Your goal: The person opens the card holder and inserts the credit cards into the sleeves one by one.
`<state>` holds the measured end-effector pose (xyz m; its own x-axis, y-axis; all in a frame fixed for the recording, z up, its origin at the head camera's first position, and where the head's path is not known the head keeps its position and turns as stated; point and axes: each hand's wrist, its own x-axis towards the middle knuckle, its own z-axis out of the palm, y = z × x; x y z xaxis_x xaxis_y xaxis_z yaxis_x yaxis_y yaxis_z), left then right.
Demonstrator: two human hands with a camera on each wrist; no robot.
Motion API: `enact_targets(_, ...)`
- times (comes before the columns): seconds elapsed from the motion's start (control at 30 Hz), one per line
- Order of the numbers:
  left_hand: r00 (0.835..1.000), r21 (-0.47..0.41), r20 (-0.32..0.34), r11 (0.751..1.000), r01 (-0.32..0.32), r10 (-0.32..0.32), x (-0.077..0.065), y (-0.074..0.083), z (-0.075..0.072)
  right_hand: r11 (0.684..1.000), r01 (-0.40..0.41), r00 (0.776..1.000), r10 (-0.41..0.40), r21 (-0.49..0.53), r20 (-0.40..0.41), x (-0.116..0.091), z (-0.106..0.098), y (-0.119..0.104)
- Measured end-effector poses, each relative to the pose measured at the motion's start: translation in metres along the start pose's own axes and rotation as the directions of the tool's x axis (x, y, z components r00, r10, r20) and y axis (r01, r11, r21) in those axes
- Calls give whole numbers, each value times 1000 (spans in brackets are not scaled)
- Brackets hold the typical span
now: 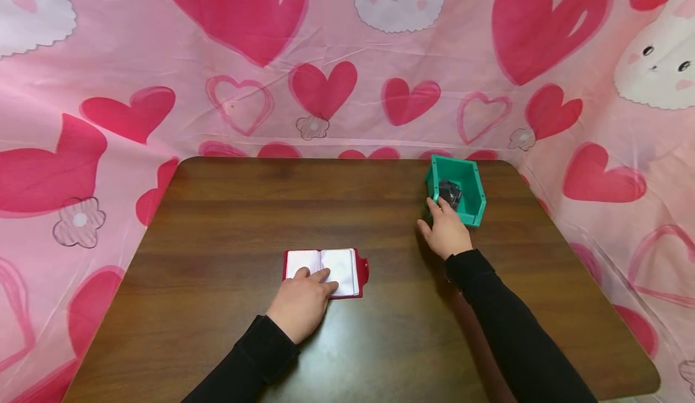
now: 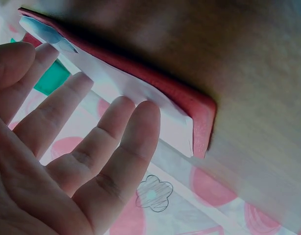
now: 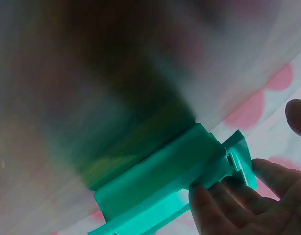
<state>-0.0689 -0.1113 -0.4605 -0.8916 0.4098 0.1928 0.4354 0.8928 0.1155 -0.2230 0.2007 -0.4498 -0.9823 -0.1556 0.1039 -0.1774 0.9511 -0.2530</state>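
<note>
A small notebook with a red cover and a strap tab on its right side lies open on white pages. My left hand rests on it, with spread fingers touching the lower part of the pages. In the left wrist view the red cover is seen edge-on beyond the fingers. At the far right, a green plastic bin holds a clump of dark grey things, too small to name. My right hand reaches over the bin's near-left side, fingers extended beside those dark things. Nothing shows gripped in it.
A brown wooden table with rounded corners carries everything. Behind it and along both sides hangs a pink cloth printed with hearts and white animal faces. The bin stands close to the table's back edge.
</note>
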Motion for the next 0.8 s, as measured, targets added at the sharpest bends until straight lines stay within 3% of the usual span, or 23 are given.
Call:
enact_targets(0.4,1000,-30,28,999,13,-12,1,0,-2,980,195,980,-193,-41,36,-38,6,-64)
enact_targets(0.53,999,-36,48,999,15,-13,1,0,-2,965,255,967,-253,-55,37,-48,5,-76)
enact_targets(0.8,999,-23,35,1000,4,-3,2,0,-3,955,297,954,-295,-26,59,-63,2,-84)
